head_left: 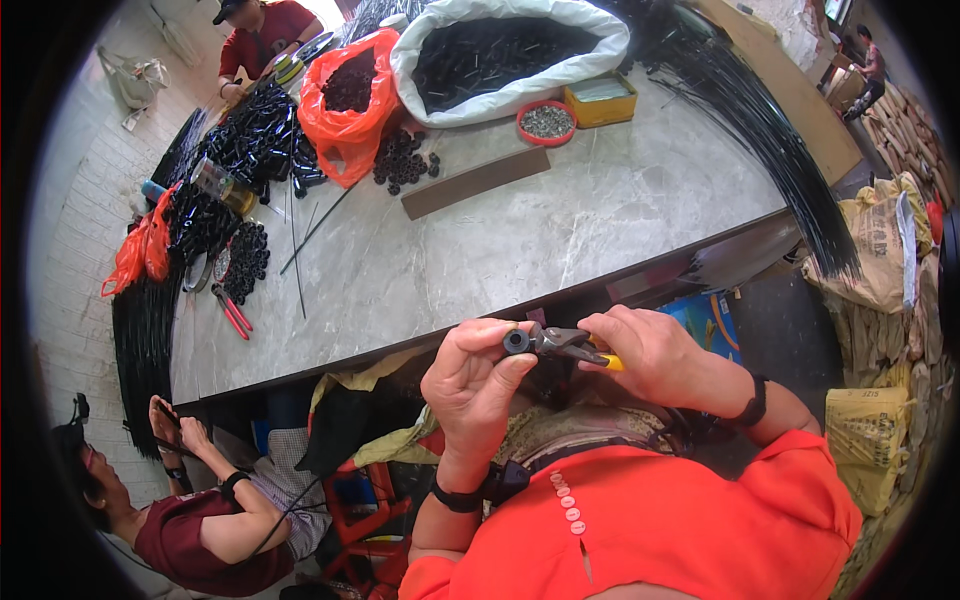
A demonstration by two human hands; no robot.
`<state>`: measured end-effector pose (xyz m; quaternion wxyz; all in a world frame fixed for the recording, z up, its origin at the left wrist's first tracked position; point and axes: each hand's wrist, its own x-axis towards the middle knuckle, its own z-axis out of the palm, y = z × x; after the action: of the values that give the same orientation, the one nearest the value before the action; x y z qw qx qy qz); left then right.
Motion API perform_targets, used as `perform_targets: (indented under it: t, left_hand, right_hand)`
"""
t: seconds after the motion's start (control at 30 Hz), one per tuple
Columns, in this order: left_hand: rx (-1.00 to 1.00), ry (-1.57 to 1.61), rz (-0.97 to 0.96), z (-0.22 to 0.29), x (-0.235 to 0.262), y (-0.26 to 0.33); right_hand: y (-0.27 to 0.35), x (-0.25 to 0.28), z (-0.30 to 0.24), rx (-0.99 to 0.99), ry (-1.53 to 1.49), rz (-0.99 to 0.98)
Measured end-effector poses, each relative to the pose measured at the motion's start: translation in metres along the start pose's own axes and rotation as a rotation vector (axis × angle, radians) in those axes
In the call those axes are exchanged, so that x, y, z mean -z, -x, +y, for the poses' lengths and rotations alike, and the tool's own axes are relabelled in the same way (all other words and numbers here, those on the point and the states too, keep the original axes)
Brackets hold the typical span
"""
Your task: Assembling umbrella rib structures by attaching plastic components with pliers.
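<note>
Between the thumb and fingers of my left hand (pixel 466 390) is a small black round part (pixel 516 342) with a hole in its middle. My right hand (pixel 660 362) is closed round pliers (pixel 563 343) with yellow handles. The metal jaws meet the side of the black part; whether they grip something in it is too small to tell. Both hands are held just off the near edge of the grey marble-patterned table (pixel 430 285).
On the table are a white sack (pixel 610 40) of black pieces, an orange bag (pixel 310 95), a red dish (pixel 572 130) of metal bits, a yellow tin (pixel 600 110), a brown strip (pixel 475 184) and red-handled pliers (pixel 232 312). Black rods (pixel 760 130) hang over the right edge. Co-workers sit left and far left.
</note>
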<state>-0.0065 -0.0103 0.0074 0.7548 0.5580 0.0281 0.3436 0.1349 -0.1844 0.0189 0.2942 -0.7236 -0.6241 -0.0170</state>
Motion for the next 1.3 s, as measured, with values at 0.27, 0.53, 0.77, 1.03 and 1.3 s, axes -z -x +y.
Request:
perform_targets:
  t: [0.27, 0.53, 0.77, 1.03, 1.3]
  left_hand:
    - [-0.009, -0.019, -0.015, 0.001, 0.0, -0.002]
    - [0.019, 0.031, -0.005, -0.003, 0.013, -0.005]
    - [0.009, 0.039, 0.058, 0.0, 0.013, -0.002]
    - [-0.031, -0.042, 0.085, -0.003, 0.019, -0.006]
    - [0.008, 0.078, 0.08, -0.024, 0.018, -0.009]
  right_hand:
    - [0.001, -0.008, 0.012, 0.055, -0.088, 0.051]
    - [-0.006, 0.007, 0.008, -0.149, -0.378, -0.089]
    - [-0.035, 0.008, 0.049, -0.226, 0.069, -0.006]
    - [-0.059, -0.015, 0.13, -0.332, 0.556, 0.155]
    - [-0.067, -0.032, 0.153, -0.474, 0.591, 0.193]
